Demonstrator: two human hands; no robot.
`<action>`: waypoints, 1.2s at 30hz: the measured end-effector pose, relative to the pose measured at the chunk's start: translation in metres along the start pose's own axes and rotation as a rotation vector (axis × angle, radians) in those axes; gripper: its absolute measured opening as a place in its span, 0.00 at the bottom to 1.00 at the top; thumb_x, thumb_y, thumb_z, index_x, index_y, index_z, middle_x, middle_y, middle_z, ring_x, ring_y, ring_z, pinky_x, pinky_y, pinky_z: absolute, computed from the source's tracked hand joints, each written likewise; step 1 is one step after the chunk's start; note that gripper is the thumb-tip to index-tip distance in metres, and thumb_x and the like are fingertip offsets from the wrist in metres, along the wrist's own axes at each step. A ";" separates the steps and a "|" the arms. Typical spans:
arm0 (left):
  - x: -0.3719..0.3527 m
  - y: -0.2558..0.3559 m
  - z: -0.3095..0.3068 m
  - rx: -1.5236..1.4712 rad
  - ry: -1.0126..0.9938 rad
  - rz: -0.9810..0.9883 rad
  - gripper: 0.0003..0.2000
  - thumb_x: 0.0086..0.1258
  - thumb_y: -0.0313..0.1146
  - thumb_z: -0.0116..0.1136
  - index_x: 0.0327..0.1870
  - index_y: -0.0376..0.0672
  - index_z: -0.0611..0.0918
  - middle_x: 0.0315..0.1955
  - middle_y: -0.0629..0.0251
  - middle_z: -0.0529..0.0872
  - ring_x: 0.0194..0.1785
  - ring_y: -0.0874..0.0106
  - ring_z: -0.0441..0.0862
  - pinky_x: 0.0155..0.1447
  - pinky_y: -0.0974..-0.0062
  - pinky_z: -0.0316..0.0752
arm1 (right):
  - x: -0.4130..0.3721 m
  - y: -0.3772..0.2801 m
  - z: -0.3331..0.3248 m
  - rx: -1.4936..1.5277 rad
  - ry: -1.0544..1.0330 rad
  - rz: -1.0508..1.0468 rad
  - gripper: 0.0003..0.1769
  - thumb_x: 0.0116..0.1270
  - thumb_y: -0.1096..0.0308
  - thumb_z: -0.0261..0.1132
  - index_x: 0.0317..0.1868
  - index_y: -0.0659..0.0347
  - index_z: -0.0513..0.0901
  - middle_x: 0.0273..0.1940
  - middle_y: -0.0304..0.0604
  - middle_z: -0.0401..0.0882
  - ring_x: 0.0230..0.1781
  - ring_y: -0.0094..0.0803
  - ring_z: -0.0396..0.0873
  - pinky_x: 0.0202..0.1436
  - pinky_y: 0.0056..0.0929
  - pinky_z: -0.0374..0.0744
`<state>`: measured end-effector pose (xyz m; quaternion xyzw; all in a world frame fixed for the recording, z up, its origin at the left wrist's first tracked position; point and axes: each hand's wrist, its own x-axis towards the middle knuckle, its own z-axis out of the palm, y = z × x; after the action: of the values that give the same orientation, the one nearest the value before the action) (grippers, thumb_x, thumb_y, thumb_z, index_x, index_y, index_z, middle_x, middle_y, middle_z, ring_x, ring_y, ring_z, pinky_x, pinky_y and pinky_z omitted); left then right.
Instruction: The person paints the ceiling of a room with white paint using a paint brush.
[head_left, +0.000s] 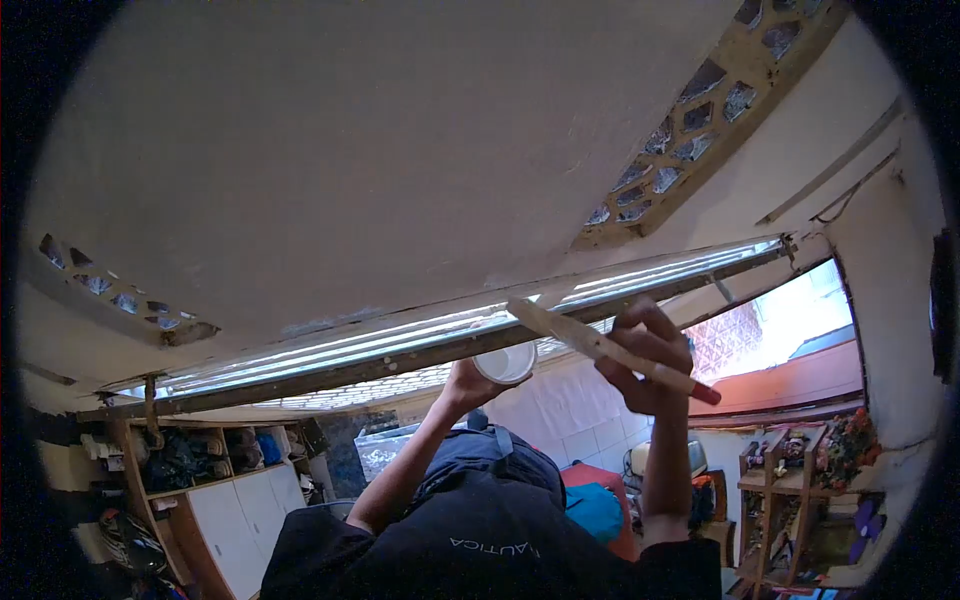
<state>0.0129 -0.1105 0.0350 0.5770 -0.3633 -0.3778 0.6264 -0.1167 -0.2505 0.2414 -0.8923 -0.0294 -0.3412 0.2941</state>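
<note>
My left hand [468, 386] is wrapped round a white tub [505, 362], its open mouth turned toward me and pale inside. In my right hand [650, 360] is a long paintbrush [570, 332], pale along most of its length with a red handle end. The brush slants up and left, and its tip overlaps the wall's lower edge above the window slats [440, 325] in this view. Both arms are raised in front of my dark shirt. The tub is just below the window bar [400, 362], to the left of the brush.
A plain pale wall [380, 150] fills the upper view, with patterned vent blocks [690, 120] at right. Below stand a shelf unit with white doors [235, 525] at left and a wooden rack [775, 480] at right. A bright window [790, 315] is on the right.
</note>
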 end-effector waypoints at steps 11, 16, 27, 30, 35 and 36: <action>0.005 0.010 -0.006 0.261 0.228 0.262 0.36 0.46 0.39 0.74 0.55 0.38 0.67 0.49 0.58 0.76 0.53 0.68 0.75 0.63 0.68 0.63 | 0.097 -0.011 -0.025 -0.506 -0.235 -0.527 0.17 0.37 0.67 0.71 0.32 0.58 0.78 0.31 0.41 0.74 0.34 0.36 0.76 0.33 0.33 0.76; 0.002 0.028 -0.004 0.253 0.337 0.295 0.37 0.43 0.38 0.75 0.55 0.39 0.67 0.49 0.57 0.76 0.52 0.68 0.75 0.57 0.69 0.71 | 0.104 -0.050 -0.050 -0.607 -0.109 -0.661 0.17 0.35 0.68 0.71 0.29 0.60 0.78 0.29 0.40 0.75 0.31 0.34 0.77 0.32 0.31 0.76; 0.026 -0.068 -0.002 -0.381 0.327 0.125 0.31 0.43 0.36 0.75 0.48 0.36 0.71 0.42 0.56 0.79 0.46 0.66 0.77 0.54 0.71 0.71 | 0.074 0.005 -0.005 -0.446 -0.408 -0.477 0.15 0.44 0.66 0.68 0.36 0.56 0.80 0.35 0.41 0.77 0.41 0.36 0.77 0.47 0.39 0.75; 0.017 -0.042 -0.003 -0.228 0.343 0.166 0.31 0.43 0.37 0.75 0.48 0.36 0.72 0.42 0.55 0.79 0.46 0.65 0.77 0.54 0.70 0.71 | 0.098 -0.019 -0.035 -0.583 -0.098 -0.668 0.15 0.41 0.65 0.71 0.31 0.58 0.80 0.32 0.40 0.78 0.36 0.35 0.78 0.35 0.34 0.77; 0.010 0.000 -0.005 0.276 0.357 0.324 0.31 0.42 0.39 0.75 0.48 0.36 0.73 0.43 0.54 0.79 0.47 0.63 0.77 0.54 0.69 0.72 | 0.113 -0.066 -0.061 -0.571 0.101 -0.651 0.15 0.40 0.67 0.76 0.31 0.58 0.83 0.30 0.37 0.78 0.30 0.30 0.77 0.34 0.31 0.76; 0.010 0.001 -0.005 0.277 0.355 0.352 0.31 0.42 0.39 0.75 0.48 0.36 0.73 0.43 0.54 0.79 0.47 0.63 0.78 0.53 0.69 0.72 | 0.110 -0.062 -0.052 -0.435 0.024 -0.674 0.13 0.41 0.68 0.75 0.29 0.58 0.82 0.29 0.38 0.78 0.30 0.32 0.78 0.33 0.31 0.77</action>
<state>0.0214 -0.1170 0.0357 0.6422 -0.3905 -0.1032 0.6514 -0.0789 -0.2443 0.3721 -0.8700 -0.2443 -0.4272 -0.0298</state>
